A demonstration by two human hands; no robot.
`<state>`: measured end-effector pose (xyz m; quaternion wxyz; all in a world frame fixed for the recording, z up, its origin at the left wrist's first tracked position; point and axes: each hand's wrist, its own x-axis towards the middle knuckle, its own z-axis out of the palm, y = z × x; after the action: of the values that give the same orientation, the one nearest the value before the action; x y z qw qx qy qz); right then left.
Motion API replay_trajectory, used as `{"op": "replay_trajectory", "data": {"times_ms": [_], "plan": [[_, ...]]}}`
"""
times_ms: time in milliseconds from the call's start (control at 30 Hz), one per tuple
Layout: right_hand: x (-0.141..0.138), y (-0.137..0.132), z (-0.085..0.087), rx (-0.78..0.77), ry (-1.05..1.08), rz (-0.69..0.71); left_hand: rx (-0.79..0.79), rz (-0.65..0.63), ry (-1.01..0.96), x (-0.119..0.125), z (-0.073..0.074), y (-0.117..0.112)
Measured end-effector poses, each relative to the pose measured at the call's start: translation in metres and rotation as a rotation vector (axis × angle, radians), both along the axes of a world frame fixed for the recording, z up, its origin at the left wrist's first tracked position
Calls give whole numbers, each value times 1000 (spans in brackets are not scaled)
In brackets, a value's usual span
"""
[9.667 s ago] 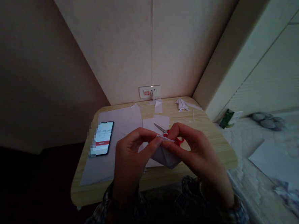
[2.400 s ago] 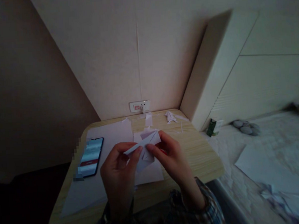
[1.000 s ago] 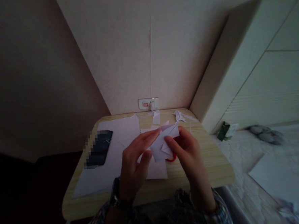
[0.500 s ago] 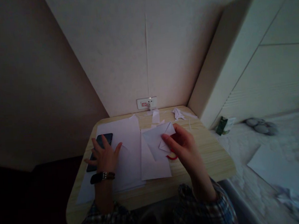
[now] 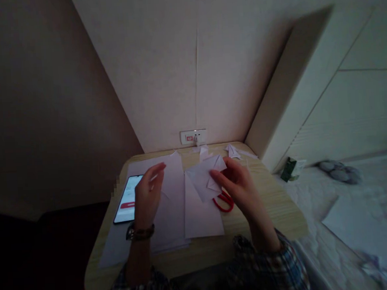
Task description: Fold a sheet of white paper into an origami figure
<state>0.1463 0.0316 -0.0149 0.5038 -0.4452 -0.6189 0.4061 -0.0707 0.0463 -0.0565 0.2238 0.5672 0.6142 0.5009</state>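
Gap between left hand (image 5: 148, 198), folded paper (image 5: 198, 178); wall (image 5: 159, 77) beyond.

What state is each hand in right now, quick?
Left hand: open, fingers loosely bent, nothing seen in it, near the phone.
Right hand: closed, pinching the folded white paper between thumb and fingers.

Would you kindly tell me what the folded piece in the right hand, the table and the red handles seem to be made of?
Folded piece: matte white paper, judging by thin edges and sharp creases.
Table: wood or wood-look laminate, low sheen; the pale grain leaves it open.
Red handles: probably plastic, given their even colour; finish unclear in dim light.
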Motion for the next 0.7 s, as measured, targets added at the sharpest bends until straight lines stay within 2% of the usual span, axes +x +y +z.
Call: {"op": "replay_trajectory", "data": {"times_ms": [67,200,300,400,567,700], "plan": [[0,18,15,21,-37,34,92,-91,-124,13,29,5],[-5,52,60,85,-108,100,218,-201,-246,35,93,17],[-9,71,88,132,-155,163,289,-231,-276,42,122,29],[-11,87,95,139,-226,228,221,-235,-405,41,130,43],[-13,105,85,69,-289,170,-12,-315,-551,35,126,58],[-15,110,84,66,-333,126,-51,-196,-602,34,124,64]]}}
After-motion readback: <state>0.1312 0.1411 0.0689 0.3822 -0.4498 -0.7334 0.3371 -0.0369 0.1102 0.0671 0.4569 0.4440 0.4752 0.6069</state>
